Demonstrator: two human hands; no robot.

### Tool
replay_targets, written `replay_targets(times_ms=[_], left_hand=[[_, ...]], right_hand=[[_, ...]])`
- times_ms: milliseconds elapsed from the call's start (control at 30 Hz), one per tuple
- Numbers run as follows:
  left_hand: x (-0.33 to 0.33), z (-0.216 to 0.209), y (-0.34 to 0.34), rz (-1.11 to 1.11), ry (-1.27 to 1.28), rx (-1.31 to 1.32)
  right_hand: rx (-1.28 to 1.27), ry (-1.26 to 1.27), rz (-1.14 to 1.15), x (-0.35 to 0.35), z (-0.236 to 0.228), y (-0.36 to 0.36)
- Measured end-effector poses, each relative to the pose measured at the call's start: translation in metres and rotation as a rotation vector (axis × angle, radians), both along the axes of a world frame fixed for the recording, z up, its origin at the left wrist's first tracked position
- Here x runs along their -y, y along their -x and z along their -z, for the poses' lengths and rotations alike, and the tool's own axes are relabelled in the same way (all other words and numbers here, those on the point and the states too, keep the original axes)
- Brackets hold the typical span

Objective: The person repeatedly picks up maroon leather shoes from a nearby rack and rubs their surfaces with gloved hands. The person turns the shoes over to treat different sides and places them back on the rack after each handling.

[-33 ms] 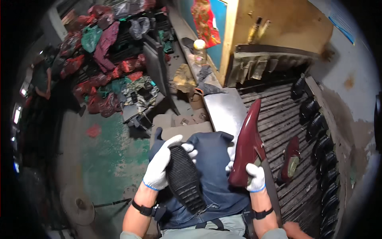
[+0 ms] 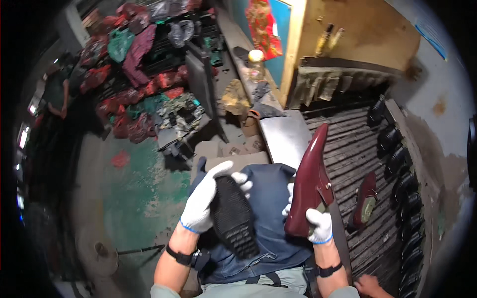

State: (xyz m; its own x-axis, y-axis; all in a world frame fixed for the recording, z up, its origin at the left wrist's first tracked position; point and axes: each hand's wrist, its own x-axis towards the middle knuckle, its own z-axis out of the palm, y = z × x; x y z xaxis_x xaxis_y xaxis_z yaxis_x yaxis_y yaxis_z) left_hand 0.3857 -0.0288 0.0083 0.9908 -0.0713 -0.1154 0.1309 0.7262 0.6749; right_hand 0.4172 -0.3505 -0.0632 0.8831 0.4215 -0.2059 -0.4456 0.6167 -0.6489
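My left hand point(image 2: 201, 203), in a white knit glove with a blue cuff edge, grips a black shoe sole point(image 2: 232, 218) by its side above my lap. The ridged face of the sole points up. In my gloved right hand point(image 2: 320, 224) is a burgundy leather shoe point(image 2: 309, 186), toe pointing away from me, with a small buckle strap on its side. My thumb is on the shoe's heel end, and the fingers wrap under it, partly hidden. Sole and shoe are apart. A dark blue apron point(image 2: 273, 213) covers my lap.
On the slatted rack point(image 2: 343, 144) to the right lies another burgundy shoe point(image 2: 365, 201); several black shoes point(image 2: 405, 181) line its far edge. Another person's hand point(image 2: 368, 285) reaches in at the lower right. A metal plate point(image 2: 285, 134) lies ahead; bagged items point(image 2: 139, 126) are piled far left.
The view has shifted slightly, so the surroundings sit a little further right. The sole has tilted a little in my left hand; both holds stay the same.
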Motion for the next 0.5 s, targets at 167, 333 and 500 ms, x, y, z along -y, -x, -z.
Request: replay_targets(times_ms=[167, 333, 500], left_hand=[[-0.003, -0.004, -0.009, 0.041, -0.089, 0.171], [-0.004, 0.008, 0.009, 0.021, -0.326, 0.214], [-0.011, 0.014, 0.004, 0.080, -0.256, 0.283]], right_hand=[[0.181, 0.516, 0.057, -0.022, -0.048, 0.068], [0.596, 0.787, -0.014, -0.050, -0.060, 0.093], [0.718, 0.889, -0.109, -0.057, -0.062, 0.103]])
